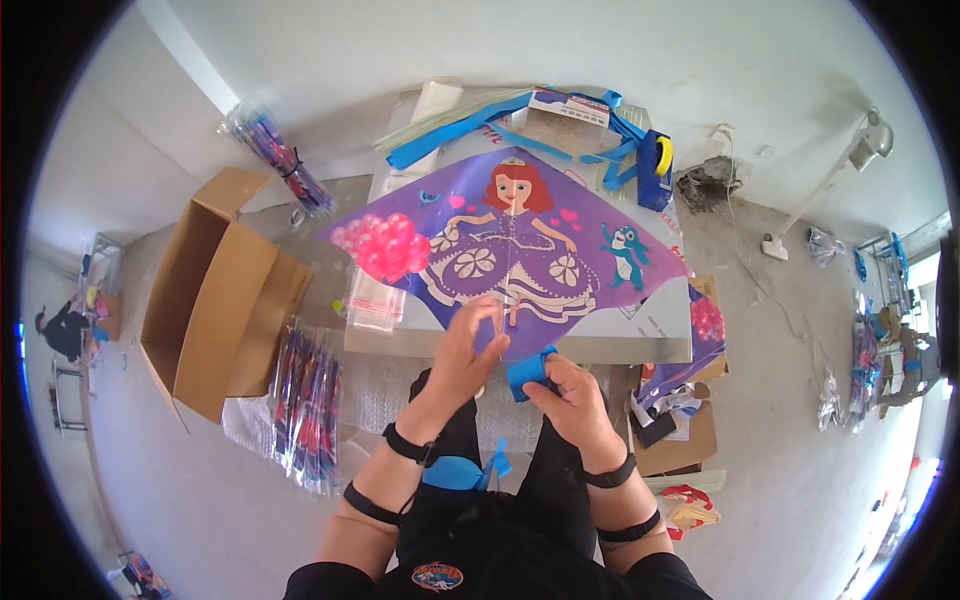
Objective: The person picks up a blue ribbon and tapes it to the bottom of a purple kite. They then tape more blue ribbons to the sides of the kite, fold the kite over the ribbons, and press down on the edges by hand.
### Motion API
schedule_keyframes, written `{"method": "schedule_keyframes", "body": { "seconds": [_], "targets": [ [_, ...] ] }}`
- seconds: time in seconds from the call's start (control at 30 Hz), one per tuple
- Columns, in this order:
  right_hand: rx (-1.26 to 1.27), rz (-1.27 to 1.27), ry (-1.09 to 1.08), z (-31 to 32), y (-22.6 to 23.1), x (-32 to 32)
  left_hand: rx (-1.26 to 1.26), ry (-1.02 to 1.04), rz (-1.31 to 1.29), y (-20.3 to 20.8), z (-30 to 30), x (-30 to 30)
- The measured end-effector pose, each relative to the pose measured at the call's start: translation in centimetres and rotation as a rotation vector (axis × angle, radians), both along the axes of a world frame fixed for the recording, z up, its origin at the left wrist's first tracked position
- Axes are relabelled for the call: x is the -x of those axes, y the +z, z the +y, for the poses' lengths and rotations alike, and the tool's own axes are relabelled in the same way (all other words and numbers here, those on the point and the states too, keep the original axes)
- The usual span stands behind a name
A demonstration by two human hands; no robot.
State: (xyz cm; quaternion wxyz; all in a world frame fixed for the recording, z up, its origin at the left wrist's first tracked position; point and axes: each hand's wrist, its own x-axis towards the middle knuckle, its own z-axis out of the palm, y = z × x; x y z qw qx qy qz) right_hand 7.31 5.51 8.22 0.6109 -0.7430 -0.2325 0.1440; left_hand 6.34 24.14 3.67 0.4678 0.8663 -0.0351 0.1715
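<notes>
A purple diamond-shaped kite (pixel 590 200) lies spread on the table, printed with a red-haired figure in a wide dress, pink balloons and a small blue-green animal. A thin pale stick runs down its middle. My left hand (pixel 468 352) is over the kite's lower left edge beside the stick, its fingers apart and nothing plainly held. Just below the kite's bottom tip, my right hand (pixel 572 398) grips a folded blue ribbon (pixel 527 374) between thumb and fingers. Another blue ribbon (pixel 455 473) lies across my lap.
The table's front edge (pixel 600 350) runs below the kite. On its far side are long blue ribbons (pixel 450 140), a small box (pixel 568 106) and a blue tape dispenser (pixel 655 172). Left stands an open cardboard box (pixel 205 290), with plastic-wrapped bundles (pixel 305 405) near it. A carton (pixel 685 440) stands right.
</notes>
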Motion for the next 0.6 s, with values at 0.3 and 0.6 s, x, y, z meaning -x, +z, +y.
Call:
{"method": "schedule_keyframes", "body": {
  "seconds": [0.3, 0.6],
  "targets": [
    [-0.169, 0.246, -0.384, 1.5, -1.3, -0.7, 1.074, -0.549, 0.409, -1.2, -2.6, 1.5],
    [-0.317, 0.314, -0.523, 2.3, -6.7, -4.1, 0.989, -0.157, 0.665, -4.2, -2.6, -1.1]
  ]
}}
